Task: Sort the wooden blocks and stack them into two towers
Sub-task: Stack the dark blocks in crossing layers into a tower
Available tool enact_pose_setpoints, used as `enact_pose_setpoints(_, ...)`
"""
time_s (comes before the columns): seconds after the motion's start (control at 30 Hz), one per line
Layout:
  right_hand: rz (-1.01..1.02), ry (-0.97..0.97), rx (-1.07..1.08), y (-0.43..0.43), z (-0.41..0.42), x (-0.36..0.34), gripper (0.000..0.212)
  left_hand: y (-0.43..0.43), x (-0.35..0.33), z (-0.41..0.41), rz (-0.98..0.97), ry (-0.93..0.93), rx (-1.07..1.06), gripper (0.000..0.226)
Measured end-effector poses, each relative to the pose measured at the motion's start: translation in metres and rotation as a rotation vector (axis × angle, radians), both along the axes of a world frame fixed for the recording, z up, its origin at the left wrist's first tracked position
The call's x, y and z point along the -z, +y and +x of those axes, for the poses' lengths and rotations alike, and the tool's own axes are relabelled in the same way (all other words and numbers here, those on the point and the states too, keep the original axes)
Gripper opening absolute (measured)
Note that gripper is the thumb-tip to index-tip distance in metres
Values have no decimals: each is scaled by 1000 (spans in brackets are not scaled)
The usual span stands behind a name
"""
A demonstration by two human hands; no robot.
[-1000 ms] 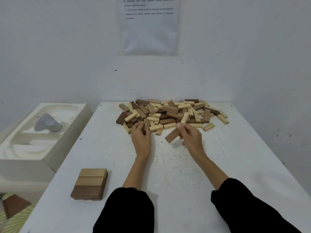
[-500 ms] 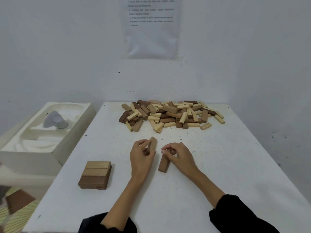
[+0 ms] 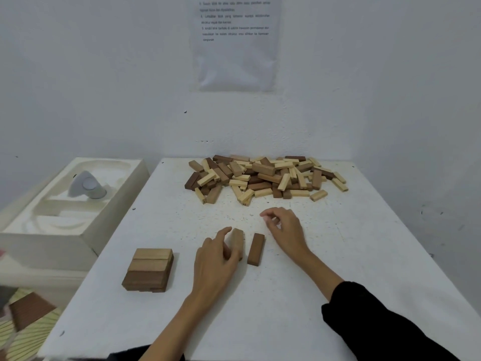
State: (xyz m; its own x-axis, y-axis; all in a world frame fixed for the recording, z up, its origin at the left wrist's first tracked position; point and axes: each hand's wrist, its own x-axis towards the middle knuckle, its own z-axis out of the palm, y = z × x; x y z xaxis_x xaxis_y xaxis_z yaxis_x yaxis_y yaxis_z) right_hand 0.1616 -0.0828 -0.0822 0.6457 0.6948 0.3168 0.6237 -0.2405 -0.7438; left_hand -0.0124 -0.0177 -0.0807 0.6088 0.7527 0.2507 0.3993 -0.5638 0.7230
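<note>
A loose pile of wooden blocks point(image 3: 265, 177), light, mid-brown and dark, lies at the far end of the white table point(image 3: 338, 256). A low brown stack point(image 3: 149, 269) of two layers stands near the left edge. Mid-table, my left hand point(image 3: 216, 259) grips a tan block point(image 3: 237, 242) lying on the table. Just right of it a darker brown block point(image 3: 256, 248) lies flat and free. My right hand point(image 3: 286, 227) hovers beyond that block, fingers curled and apart, holding nothing.
A white moulded foam tray point(image 3: 65, 204) with a grey object point(image 3: 87, 186) sits left of the table. A printed sheet point(image 3: 235, 43) hangs on the wall behind. The right wall runs close along the table's right edge.
Both hands came back from the pile with one block each. The right hand set down the dark block and let go, lifting away; the left hand laid its tan block beside it.
</note>
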Motion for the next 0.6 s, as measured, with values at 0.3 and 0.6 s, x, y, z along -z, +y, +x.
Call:
enact_pose_setpoints(0.3,-214,-89,287,21,61,-11,35,7,5,3,68,-18,60,43)
enact_pose_setpoints(0.6,-271,-213,362,32,71,-9,28,14,4,6,-41,-52,162,43)
